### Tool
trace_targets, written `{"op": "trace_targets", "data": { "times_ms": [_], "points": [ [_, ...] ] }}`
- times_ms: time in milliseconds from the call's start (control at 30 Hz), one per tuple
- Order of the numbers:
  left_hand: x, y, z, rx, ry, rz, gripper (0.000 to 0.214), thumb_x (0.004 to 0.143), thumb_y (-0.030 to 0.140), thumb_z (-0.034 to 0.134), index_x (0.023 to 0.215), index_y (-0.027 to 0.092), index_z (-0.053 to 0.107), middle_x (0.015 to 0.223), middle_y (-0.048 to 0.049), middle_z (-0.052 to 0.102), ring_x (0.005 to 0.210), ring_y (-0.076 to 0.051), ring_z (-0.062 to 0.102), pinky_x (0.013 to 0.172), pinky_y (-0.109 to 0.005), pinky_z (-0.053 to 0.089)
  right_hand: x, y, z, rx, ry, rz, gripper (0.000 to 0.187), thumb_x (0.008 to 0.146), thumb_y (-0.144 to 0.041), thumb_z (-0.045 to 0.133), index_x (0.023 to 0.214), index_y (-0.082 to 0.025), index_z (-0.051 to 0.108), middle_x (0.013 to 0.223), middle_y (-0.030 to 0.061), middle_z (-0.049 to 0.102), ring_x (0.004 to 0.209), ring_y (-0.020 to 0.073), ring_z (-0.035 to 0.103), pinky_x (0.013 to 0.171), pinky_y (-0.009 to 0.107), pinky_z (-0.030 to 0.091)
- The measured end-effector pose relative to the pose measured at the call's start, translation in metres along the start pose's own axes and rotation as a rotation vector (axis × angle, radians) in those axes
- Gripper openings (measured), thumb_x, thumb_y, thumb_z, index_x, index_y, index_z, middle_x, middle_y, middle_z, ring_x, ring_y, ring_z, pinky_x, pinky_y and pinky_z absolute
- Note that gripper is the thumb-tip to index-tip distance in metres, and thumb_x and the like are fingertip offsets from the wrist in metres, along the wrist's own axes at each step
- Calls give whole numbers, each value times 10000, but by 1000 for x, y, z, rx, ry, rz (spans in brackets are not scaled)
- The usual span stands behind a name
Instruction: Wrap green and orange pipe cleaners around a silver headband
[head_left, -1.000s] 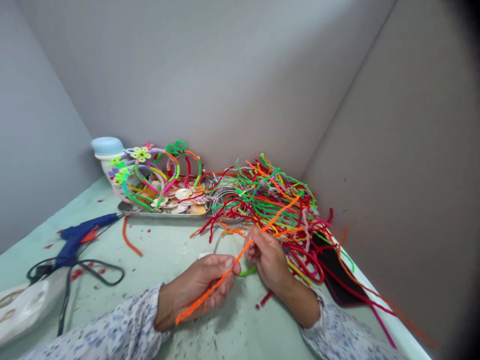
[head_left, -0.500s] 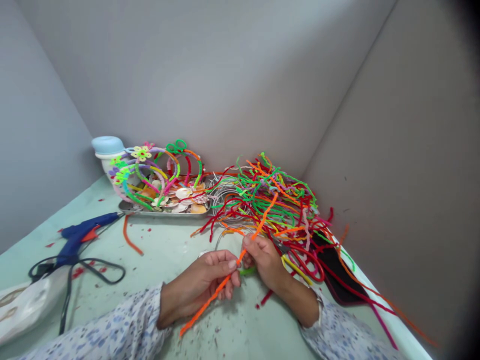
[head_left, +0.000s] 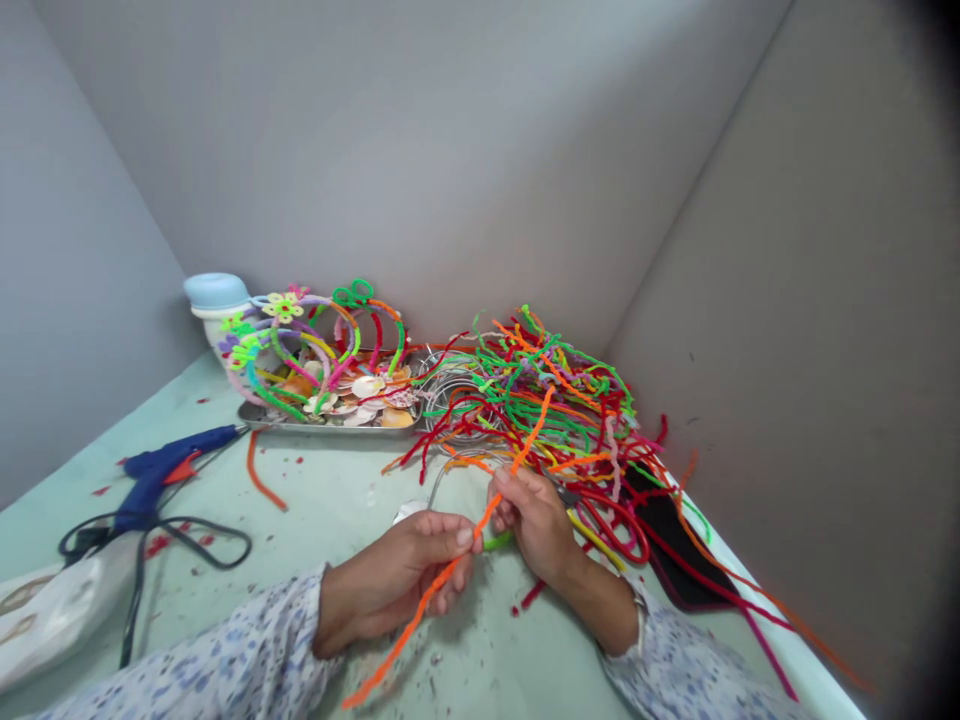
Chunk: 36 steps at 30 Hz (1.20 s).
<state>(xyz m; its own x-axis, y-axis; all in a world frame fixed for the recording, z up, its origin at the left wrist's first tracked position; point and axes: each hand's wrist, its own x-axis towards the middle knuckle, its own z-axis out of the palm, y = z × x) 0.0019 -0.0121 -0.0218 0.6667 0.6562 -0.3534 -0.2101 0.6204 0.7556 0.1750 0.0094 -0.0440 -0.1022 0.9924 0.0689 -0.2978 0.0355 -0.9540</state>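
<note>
An orange pipe cleaner (head_left: 417,612) runs slantwise through both of my hands above the table. My left hand (head_left: 424,560) pinches it near its middle between thumb and fingers, and its lower end hangs toward me. Just to the right and higher, my right hand (head_left: 529,515) grips it too, with the upper end sticking out past the fingers toward the pile. A piece of bright green pipe cleaner (head_left: 496,541) and part of a thin wire show behind and between the hands. The palms are partly hidden.
At the back right lies a tangled heap of coloured pipe cleaners (head_left: 555,390) beside coiled wire (head_left: 457,400). A metal tray (head_left: 337,429) holds shells and decorated headbands (head_left: 349,340). Left are a blue glue gun (head_left: 150,480), its cord, and a blue-lidded white bottle (head_left: 217,300). Red-handled scissors (head_left: 630,540) lie right.
My hands have drawn slightly apart along the orange pipe cleaner. Its lower end now reaches further down and left, with a gentle bend.
</note>
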Motion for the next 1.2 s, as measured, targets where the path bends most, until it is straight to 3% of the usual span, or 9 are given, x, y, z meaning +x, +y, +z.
{"op": "trace_targets", "data": {
  "times_ms": [200,367,567,900,1067,1200],
  "points": [
    [-2,7,5,-103,-63,-14,137,808,232,658,745,129,593,469,68,464,305,-19,327,313,-132,212,-1,-4,3,52,19,-33,403,859,-448,587,565,-184,510,491,-39,490,459,94,444,487,225,342],
    [-4,6,5,-164,-101,-36,126,808,226,649,746,119,623,469,52,499,292,-27,365,304,-135,252,-2,-7,4,53,-14,-30,395,875,-428,568,569,-186,509,499,-37,487,468,104,451,498,237,344],
    [-3,2,3,-118,-25,-34,251,836,342,642,871,95,672,549,-9,627,387,-60,529,388,-132,409,-5,-6,2,-137,-58,-84,409,846,-470,593,565,-184,511,486,-42,470,467,105,432,501,245,341],
    [1,2,3,-35,102,-35,275,816,378,658,847,104,661,450,31,583,302,-51,450,320,-129,325,-4,-4,1,-166,-7,-110,400,861,-474,576,589,-188,511,523,-39,482,500,108,436,525,244,357],
    [-5,8,12,-118,-17,55,208,801,323,674,761,122,637,360,82,461,244,-30,300,270,-129,225,-5,-7,4,-161,29,-165,388,879,-454,559,601,-186,527,552,-33,489,531,113,437,546,243,356],
    [-7,7,14,-175,-34,46,175,799,284,675,763,118,635,391,73,486,251,-24,315,276,-121,250,-3,-8,5,-170,15,-169,395,878,-464,558,599,-186,520,551,-33,484,529,114,432,543,245,353]
  ]
}}
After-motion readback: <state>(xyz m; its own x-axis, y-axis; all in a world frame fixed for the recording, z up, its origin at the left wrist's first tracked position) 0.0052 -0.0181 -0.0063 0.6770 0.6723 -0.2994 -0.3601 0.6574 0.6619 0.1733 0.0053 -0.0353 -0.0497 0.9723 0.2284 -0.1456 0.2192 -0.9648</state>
